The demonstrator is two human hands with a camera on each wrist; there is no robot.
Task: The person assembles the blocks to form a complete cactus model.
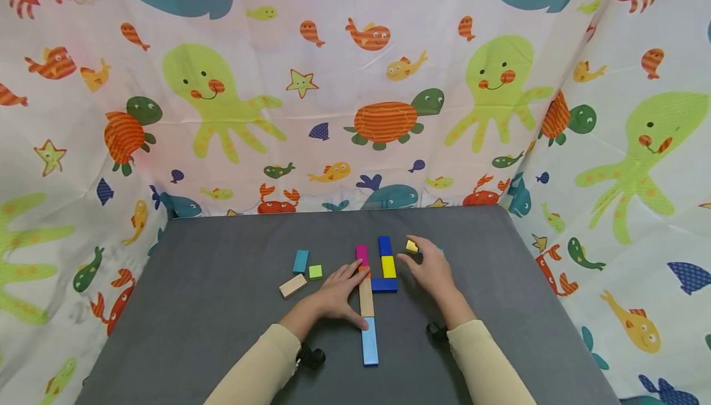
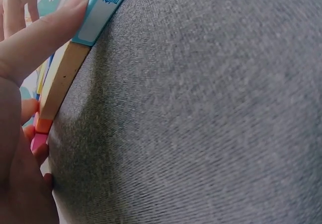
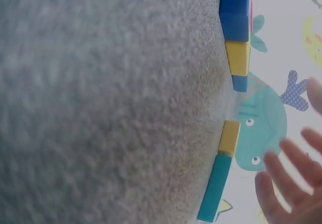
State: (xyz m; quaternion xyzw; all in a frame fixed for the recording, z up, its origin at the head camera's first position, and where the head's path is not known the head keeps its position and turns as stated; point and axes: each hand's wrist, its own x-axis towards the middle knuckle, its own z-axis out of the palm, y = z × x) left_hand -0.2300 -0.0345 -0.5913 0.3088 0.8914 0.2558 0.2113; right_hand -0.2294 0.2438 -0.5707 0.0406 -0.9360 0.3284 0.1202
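My left hand reaches across a column of blocks with its fingers spread. Its thumb touches the light blue block, which bears printed characters in the left wrist view. The fingertips lie at the pink block and an orange one, above a plain wooden block. Alongside stand a blue block, a yellow block and a sideways blue block. My right hand, fingers parted, hovers by a small yellow block and a teal block, which it mostly hides in the head view.
Left of the column lie a teal block, a green cube and a wooden block. A grey cloth covers the table. Behind it hangs a curtain printed with sea animals.
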